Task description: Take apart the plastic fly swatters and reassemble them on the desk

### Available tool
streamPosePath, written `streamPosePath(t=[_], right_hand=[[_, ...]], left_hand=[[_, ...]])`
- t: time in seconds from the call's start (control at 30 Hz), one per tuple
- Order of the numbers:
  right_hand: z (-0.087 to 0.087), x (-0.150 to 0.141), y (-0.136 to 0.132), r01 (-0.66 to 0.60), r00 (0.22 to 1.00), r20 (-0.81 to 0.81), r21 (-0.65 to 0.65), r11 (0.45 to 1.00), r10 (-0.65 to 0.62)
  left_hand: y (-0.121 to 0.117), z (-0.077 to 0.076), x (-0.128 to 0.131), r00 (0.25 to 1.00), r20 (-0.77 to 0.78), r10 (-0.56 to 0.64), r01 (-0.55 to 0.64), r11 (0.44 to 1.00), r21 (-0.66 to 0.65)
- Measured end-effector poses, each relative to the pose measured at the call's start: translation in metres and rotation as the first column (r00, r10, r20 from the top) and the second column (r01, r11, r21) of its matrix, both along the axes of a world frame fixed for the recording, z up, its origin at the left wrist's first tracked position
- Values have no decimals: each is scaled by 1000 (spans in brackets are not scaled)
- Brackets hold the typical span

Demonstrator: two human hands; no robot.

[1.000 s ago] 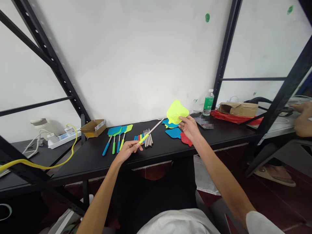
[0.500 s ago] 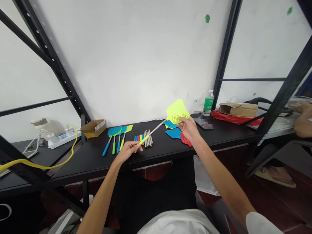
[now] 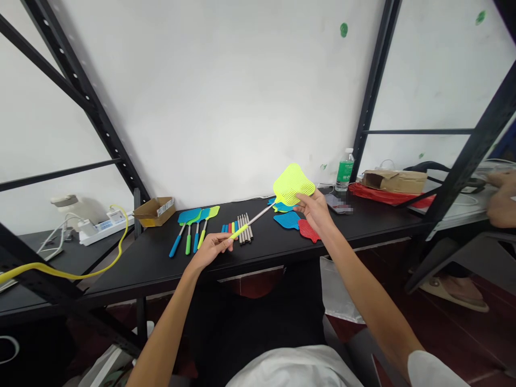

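A yellow-green fly swatter (image 3: 293, 180) with a silver rod is held slantwise above the black table. My left hand (image 3: 212, 249) is closed round its yellow grip at the lower left. At the upper right, my right hand (image 3: 312, 208) pinches the perforated head by its edge. Beneath the rod lie several loose metal rods (image 3: 245, 229) and coloured grips (image 3: 229, 228). Under and beside the right hand rest blue swatter heads (image 3: 287, 220) and a red swatter head (image 3: 308, 230). Several whole swatters (image 3: 196, 228) lie side by side at the left.
An open cardboard box (image 3: 155, 212) stands at the table's back left, near a white power strip (image 3: 105, 230) and a yellow cable (image 3: 116, 258). A water bottle (image 3: 345, 171) and a phone (image 3: 338, 203) are at the right. A co-worker's hand (image 3: 502, 199) shows at the far right.
The swatter head has turned slightly, showing more of its face, and its tip has shifted a little left. Both hands keep their hold and have barely moved.
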State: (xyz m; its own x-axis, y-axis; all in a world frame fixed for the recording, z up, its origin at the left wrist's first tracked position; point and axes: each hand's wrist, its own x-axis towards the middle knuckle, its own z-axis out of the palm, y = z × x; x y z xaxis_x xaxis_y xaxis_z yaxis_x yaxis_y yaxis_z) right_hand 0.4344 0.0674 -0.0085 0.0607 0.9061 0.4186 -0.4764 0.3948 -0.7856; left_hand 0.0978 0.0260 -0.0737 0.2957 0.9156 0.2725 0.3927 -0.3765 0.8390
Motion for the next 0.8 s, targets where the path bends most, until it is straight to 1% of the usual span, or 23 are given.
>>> streamPosePath(t=[0.27, 0.47, 0.67, 0.8], right_hand=[[-3, 0, 4, 101, 992, 72, 40, 994, -103], [-9, -3, 7, 206, 970, 114, 72, 976, -213], [-8, -8, 3, 230, 959, 152, 86, 969, -241], [-8, -10, 1, 238, 955, 161, 74, 968, -247]], left_hand=[[-4, 5, 2, 1000, 2, 0, 0, 1000, -8], [-3, 3, 1, 1000, -3, 6, -6, 1000, -15], [0, -1, -2, 1000, 5, 19, -19, 999, -25], [-1, 0, -1, 1000, 2, 28, -28, 999, -25]])
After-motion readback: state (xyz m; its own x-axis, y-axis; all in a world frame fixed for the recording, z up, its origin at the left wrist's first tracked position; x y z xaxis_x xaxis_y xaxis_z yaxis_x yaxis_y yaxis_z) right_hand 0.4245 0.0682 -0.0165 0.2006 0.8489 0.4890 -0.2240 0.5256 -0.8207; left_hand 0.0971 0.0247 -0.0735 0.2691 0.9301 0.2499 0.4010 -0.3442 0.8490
